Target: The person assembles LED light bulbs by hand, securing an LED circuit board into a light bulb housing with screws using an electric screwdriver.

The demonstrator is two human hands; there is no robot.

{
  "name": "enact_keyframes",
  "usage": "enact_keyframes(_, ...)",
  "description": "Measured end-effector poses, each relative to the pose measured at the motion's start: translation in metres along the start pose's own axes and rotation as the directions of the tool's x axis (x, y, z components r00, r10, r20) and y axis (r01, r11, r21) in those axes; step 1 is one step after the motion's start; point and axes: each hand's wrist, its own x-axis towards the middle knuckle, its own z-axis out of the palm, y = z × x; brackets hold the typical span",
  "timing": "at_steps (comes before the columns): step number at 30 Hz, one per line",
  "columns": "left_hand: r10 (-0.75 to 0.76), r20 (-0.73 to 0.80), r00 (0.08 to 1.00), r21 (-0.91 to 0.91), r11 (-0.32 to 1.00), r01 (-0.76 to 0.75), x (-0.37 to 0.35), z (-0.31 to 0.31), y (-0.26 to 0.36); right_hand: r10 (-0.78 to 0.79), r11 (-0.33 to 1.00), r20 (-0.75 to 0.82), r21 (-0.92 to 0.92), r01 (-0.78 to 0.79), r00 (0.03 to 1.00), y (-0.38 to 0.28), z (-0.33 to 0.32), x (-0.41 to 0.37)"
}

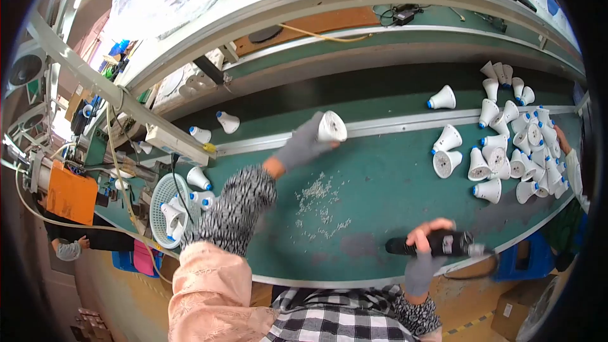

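From my seat I see the left hand [303,145], grey-gloved, at the centre of the frame, fingers closed round a white lamp housing [332,126] that juts from its upper right side above the green belt [380,177]. The right hand [425,240], at lower right, is wrapped tight round a black power screwdriver [446,242] lying crosswise. A heap of white housings [519,145] sits at far right, well apart from both.

My right hand [424,239] covers the middle of the black tool [457,242], whose tip is blurred. The white bits [320,206] on the tabletop [392,177] are too small to tell what they are.
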Motion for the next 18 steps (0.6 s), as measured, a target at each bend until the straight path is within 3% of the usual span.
enact_keyframes(2, 0.031, -0.073, 0.997, -0.28, 0.959, -0.05, -0.057, 0.024, 0.017, 0.135, 0.987, 0.142, 0.064, -0.145, 0.981, -0.002, 0.014, 0.003)
enact_keyframes(4, -0.009, -0.147, 0.989, -0.104, 0.995, -0.006, -0.11, 0.04, 0.04, 0.302, 0.936, 0.247, 0.105, -0.335, 0.921, -0.003, 0.032, 0.002)
enact_keyframes(5, -0.1, -0.038, 0.994, -0.191, 0.977, 0.091, -0.124, 0.037, 0.059, 0.356, 0.913, 0.283, 0.099, -0.396, 0.891, -0.002, 0.041, -0.001)
enact_keyframes(7, -0.094, -0.028, 0.995, -0.347, 0.935, 0.079, -0.153, 0.048, 0.066, 0.455, 0.855, 0.35, 0.084, -0.511, 0.819, 0.0, 0.054, -0.01)
enact_keyframes(10, -0.008, -0.091, 0.996, -0.418, 0.908, -0.031, -0.181, 0.07, 0.057, 0.499, 0.835, 0.456, -0.025, -0.55, 0.737, 0.006, 0.057, -0.029)
enact_keyframes(15, 0.036, -0.045, 0.998, -0.502, 0.863, -0.054, -0.209, 0.069, 0.07, 0.448, 0.871, 0.473, -0.038, -0.491, 0.759, 0.009, 0.057, -0.051)
enact_keyframes(18, 0.076, -0.067, 0.995, -0.682, 0.724, -0.102, -0.22, 0.063, 0.079, 0.443, 0.888, 0.485, -0.123, -0.443, 0.754, 0.006, 0.052, -0.055)
